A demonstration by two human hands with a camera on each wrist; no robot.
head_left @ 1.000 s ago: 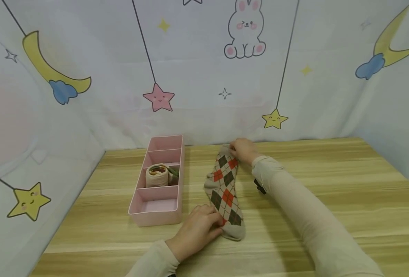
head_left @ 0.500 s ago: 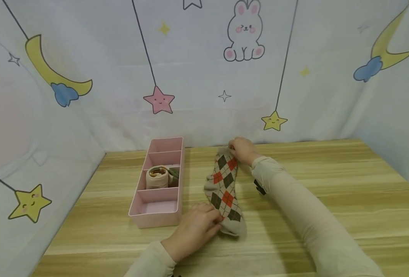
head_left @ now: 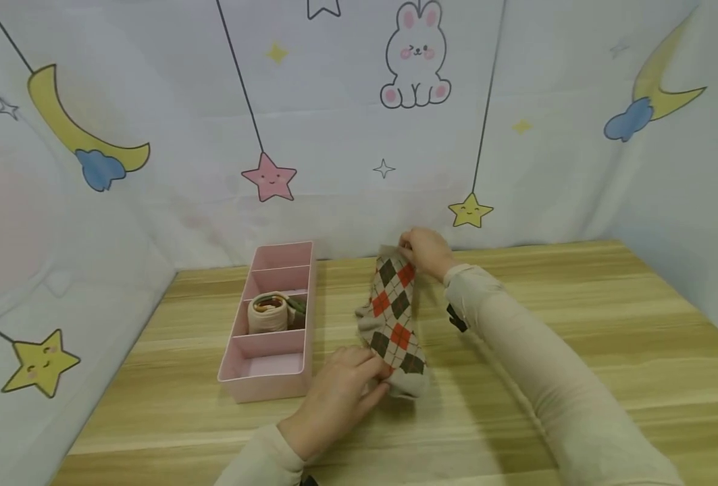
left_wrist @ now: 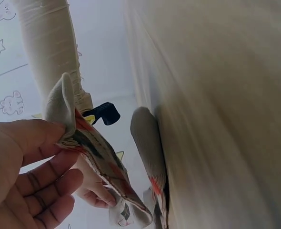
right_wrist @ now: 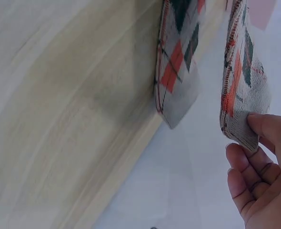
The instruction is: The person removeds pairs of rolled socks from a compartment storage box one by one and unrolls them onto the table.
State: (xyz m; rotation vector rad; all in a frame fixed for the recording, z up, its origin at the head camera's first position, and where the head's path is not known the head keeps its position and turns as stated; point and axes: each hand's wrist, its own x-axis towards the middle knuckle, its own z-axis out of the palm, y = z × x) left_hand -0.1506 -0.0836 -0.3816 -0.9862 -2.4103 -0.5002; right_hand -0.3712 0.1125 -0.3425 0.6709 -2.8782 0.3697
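A beige argyle sock (head_left: pixel 392 304) with red and dark green diamonds is stretched lengthwise between both hands, lifted off the table. My left hand (head_left: pixel 334 395) pinches its near end between thumb and fingers. At the far end, my right hand (head_left: pixel 428 251) pinches the tip. Both wrist views show a second, matching sock (left_wrist: pixel 147 143) lying flat on the wood just below the lifted one; from above it is mostly hidden. In the right wrist view, the lifted sock (right_wrist: pixel 245 90) hangs from the thumb and fingers, apart from the lower sock (right_wrist: pixel 176 67).
Left of the socks stands a pink divided box (head_left: pixel 267 389) with compartments in a row. One middle compartment holds a rolled beige bundle (head_left: pixel 267 317) with green and orange showing. The wooden table (head_left: pixel 517 405) meets a printed white curtain (head_left: pixel 346 135) at the back.
The upper sock has come up off the table, its near end rising and moving away from me in the left hand. The right hand has also risen slightly with the far end.
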